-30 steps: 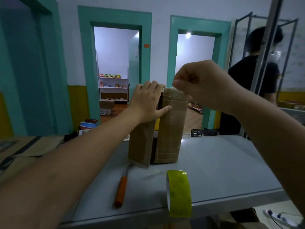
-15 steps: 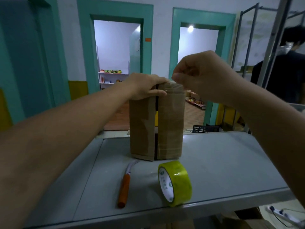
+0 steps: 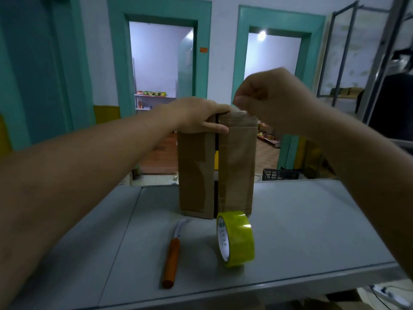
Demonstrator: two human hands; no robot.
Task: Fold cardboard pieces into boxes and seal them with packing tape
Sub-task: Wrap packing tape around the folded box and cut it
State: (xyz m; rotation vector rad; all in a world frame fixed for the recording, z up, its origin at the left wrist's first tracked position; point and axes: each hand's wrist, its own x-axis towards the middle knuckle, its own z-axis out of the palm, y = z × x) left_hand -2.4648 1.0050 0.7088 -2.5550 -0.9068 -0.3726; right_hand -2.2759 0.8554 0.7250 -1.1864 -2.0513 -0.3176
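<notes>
On a table [image 3: 312, 220] behind a tape roll [image 3: 237, 239], an upright cardboard box [image 3: 237, 166] is steadied by the left hand [image 3: 199, 116] gripping its top while the right hand [image 3: 270, 97], fingers curled, pinches a tape strip [image 3: 240, 113] there, likely to seal its 2 flaps.

Upright box [image 3: 237, 166]: left hand [image 3: 196, 117] grips top, right hand [image 3: 272, 99] pinches top edge; tape roll [image 3: 239, 238] nearer.

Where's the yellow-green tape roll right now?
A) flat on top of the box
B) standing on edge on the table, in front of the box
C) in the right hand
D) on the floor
B: the tape roll stands on edge on the grey table, just in front of the cardboard box.
</notes>
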